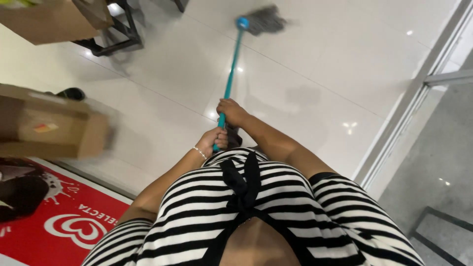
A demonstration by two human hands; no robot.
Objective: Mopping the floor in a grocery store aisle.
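Teal mop handle (230, 74) in both hands, cardboard box (51, 125) left.

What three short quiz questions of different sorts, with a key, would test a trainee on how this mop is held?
1. True or false: both hands grip the mop handle.
2. Which hand sits farther down the handle, toward the mop head? A left hand B right hand
3. Fill in: the handle is ____ in colour.

Key: 1 true; 2 B; 3 teal.
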